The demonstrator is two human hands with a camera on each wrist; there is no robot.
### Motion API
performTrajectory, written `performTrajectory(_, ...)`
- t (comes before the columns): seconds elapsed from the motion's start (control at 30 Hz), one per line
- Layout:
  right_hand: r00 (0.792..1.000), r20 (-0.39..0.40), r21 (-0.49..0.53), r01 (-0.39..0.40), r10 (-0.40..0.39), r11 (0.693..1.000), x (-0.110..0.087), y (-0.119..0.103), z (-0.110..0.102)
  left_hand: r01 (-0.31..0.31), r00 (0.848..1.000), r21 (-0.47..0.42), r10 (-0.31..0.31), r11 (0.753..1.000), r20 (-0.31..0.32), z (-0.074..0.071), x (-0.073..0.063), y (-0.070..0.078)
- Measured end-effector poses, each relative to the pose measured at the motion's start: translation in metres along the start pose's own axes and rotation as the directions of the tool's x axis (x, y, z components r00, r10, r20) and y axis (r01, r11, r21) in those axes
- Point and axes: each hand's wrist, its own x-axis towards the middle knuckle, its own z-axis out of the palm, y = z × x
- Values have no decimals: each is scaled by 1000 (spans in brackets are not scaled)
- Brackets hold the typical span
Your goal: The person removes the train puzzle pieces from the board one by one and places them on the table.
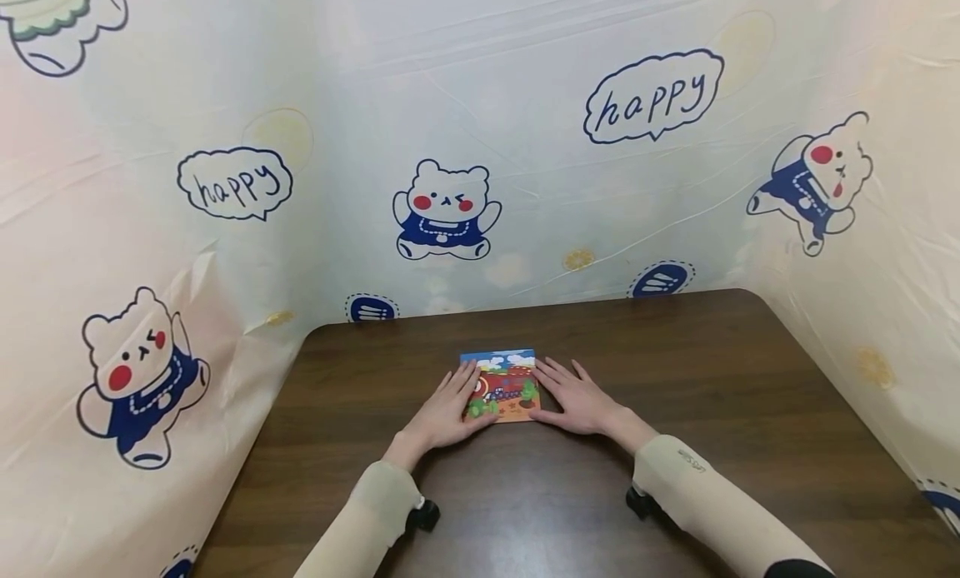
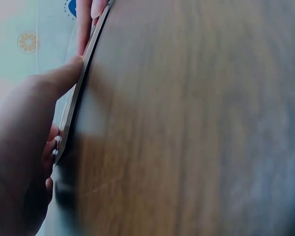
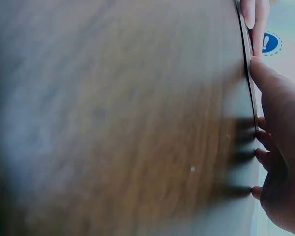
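The bright picture board (image 1: pixel 512 388) lay on the table (image 1: pixel 525 503). The left hand (image 1: pixel 447 411) had straight fingers on its left side; the right hand (image 1: pixel 579 400), fingers spread, touched its right edge. Neither gripped it, so one harder push could have slid it.

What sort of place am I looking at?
Probably a curtained work booth: pale bear-printed sheeting lines three sides of a dark brown wood-grained table bearing a square colourful picture board.

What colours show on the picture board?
The picture board has blue, white, red, green and orange, seen best in the head view.
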Motion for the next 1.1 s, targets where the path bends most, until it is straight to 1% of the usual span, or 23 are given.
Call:
performTrajectory(0.2,1000,-3,29,-14,14,999,-2,1,0,-11,1000,17,11,1000,4,2,2,2)
performTrajectory(0.4,1000,8,41,-20,20,999,-3,-1,-3,-3,1000,20,3,1000,11,2,3,4)
performTrajectory(0.53,1000,-12,57,-14,15,998,1,-2,-6,4,1000,29,-5,1000,12,2,3,4)
performTrajectory(0.73,996,-92,85,-12,20,996,15,-5,-10,0,1000,23,0,1000,11,-2,3,6)
performTrajectory(0.77,993,-120,80,15,-6,997,21,2,-5,-1,1000,21,1,1000,12,-3,3,6)
performTrajectory(0.87,987,-162,77,27,-14,997,31,0,-3,-1,1000,19,0,1000,16,-4,3,6)
performTrajectory(0.97,983,-181,80,26,-11,996,39,-2,-1,-1,1000,26,0,1000,18,-3,2,5)
performTrajectory(1.0,986,-168,84,-4,18,996,40,-11,-5,0,1000,29,0,1000,17,-2,2,4)
performTrajectory(1.1,986,-163,76,-23,35,997,46,-14,-3,1,1000,31,-1,1000,12,-2,3,4)
